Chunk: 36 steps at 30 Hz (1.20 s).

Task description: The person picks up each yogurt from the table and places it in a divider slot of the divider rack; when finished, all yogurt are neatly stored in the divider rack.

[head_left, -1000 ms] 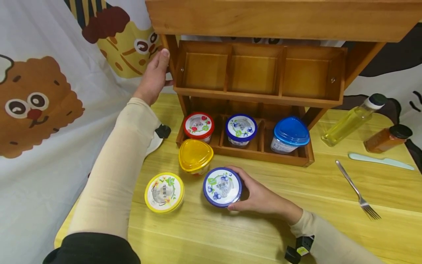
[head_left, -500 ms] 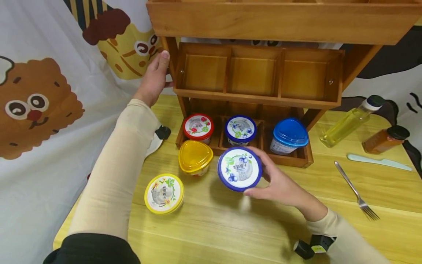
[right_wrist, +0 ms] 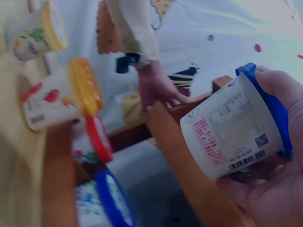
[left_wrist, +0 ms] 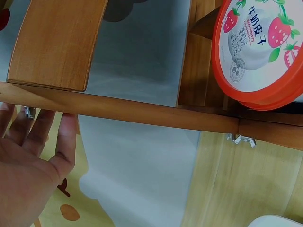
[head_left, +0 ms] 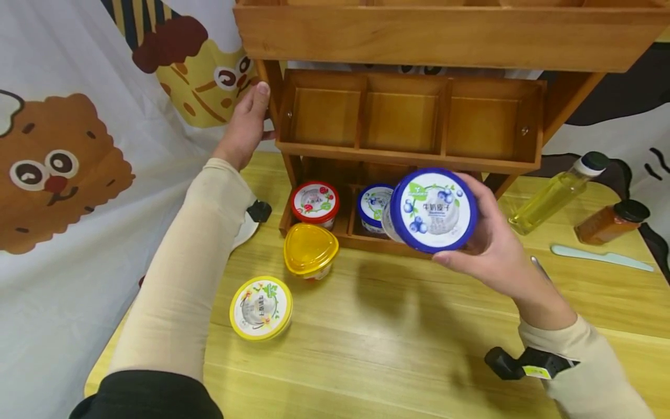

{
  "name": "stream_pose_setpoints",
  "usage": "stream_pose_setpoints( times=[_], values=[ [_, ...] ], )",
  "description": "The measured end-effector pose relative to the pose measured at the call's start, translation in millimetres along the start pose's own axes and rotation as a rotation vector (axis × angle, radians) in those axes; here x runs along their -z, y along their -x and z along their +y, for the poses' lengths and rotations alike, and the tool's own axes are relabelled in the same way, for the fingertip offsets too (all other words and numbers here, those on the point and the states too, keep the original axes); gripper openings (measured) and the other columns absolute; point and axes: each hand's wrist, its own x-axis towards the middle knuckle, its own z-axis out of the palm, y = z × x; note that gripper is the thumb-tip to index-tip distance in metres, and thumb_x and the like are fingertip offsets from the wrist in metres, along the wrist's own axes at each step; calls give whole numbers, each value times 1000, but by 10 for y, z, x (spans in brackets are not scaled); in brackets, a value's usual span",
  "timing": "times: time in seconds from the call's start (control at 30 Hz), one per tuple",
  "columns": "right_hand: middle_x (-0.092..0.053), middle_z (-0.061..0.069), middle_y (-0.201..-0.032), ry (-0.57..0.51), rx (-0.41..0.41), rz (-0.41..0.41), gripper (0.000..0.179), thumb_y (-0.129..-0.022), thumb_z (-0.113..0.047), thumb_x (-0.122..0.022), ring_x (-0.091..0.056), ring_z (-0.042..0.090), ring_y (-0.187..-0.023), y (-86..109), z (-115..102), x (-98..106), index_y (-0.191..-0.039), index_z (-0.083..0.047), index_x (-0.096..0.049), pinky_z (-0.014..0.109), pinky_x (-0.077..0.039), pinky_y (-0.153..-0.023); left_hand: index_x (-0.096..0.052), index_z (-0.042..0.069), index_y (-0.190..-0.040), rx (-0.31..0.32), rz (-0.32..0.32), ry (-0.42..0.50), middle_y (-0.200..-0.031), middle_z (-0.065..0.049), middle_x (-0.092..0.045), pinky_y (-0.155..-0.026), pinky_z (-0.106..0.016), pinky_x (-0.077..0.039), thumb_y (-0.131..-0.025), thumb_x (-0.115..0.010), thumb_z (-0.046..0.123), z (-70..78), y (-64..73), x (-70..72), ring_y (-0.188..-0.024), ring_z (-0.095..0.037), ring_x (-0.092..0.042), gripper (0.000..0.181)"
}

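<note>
My right hand [head_left: 494, 247] grips a round white dairy tub with a blue blueberry-print lid [head_left: 435, 210], thumb on the near side of its rim. It is tilted in the air before the wooden rack's lower tier, overlapping another blue-lidded tub [head_left: 373, 206] and hiding the blue triangular-lidded one. The right wrist view shows printed text and a barcode on the held tub's side [right_wrist: 229, 130]. My left hand [head_left: 245, 125] touches the rack's left side post [head_left: 270, 81]; in the left wrist view its extended fingers [left_wrist: 66, 135] meet the post's outer edge.
The middle tier [head_left: 403, 110] has three bare compartments. A red-lidded tub [head_left: 315, 202] sits in the lower tier. Before it stand a yellow triangular-lidded tub [head_left: 311, 249] and a round yellow-rimmed tub [head_left: 260, 308]. At right are an oil bottle [head_left: 559, 195], jar [head_left: 611, 222] and knife [head_left: 602, 257].
My right hand has lifted the blue-lidded tub off the table and carried it up and right to the rack, tilting it. The left hand has stayed at the side post.
</note>
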Motion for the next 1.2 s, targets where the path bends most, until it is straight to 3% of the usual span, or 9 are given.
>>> stream_pose_setpoints(
  times=[0.13, 0.33, 0.53, 0.73, 0.97, 1.2],
  values=[
    [-34, 17, -149, -27, 59, 54, 98, -69, 29, -65, -43, 27, -128, -106, -138, 122, -153, -6, -26, 22, -52, -98, -11, 36, -158, -1, -1, -1, -164, 15, -11, -113, -45, -41, -102, -28, 56, 37, 49, -5, -147, -7, -21, 63],
    [-34, 15, -149, -45, 100, 126, 94, -73, 27, -65, -38, 28, -132, -219, -273, 290, -152, -6, -25, 20, -52, -97, -10, 34, -159, 4, 0, -3, -164, 15, -10, -114, -45, -40, -102, -28, 56, 100, 142, -13, -147, -7, -21, 63],
    [-34, 13, -149, -40, 102, 222, 86, -79, 23, -63, -36, 28, -136, -335, -350, 447, -151, -8, -28, 19, -53, -94, -12, 36, -158, 1, 10, -4, -164, 14, -12, -113, -45, -40, -102, -28, 56, 57, 98, 5, -146, -10, -25, 62],
    [-34, 13, -151, -30, 108, 286, 80, -83, 18, -63, -37, 29, -137, -395, -334, 564, -151, -10, -29, 19, -52, -95, -11, 36, -158, 9, 16, -9, -164, 16, -11, -113, -44, -41, -101, -28, 59, 11, 29, 1, -146, -8, -22, 64],
    [-34, 12, -150, -47, 129, 335, 83, -81, 21, -64, -37, 29, -137, -433, -250, 701, -150, -10, -29, 19, -52, -97, -12, 32, -159, -7, 12, 7, -164, 12, -15, -112, -44, -42, -103, -28, 54, 90, 110, -46, -146, -11, -25, 62],
    [-33, 8, -151, 34, 75, 390, 84, -82, 18, -65, -35, 26, -139, -484, -158, 808, -150, -16, -28, 14, -50, -95, -12, 32, -159, -4, 4, 12, -164, 11, -14, -112, -44, -41, -103, -28, 54, 95, 119, -48, -146, -10, -24, 63]
  ],
)
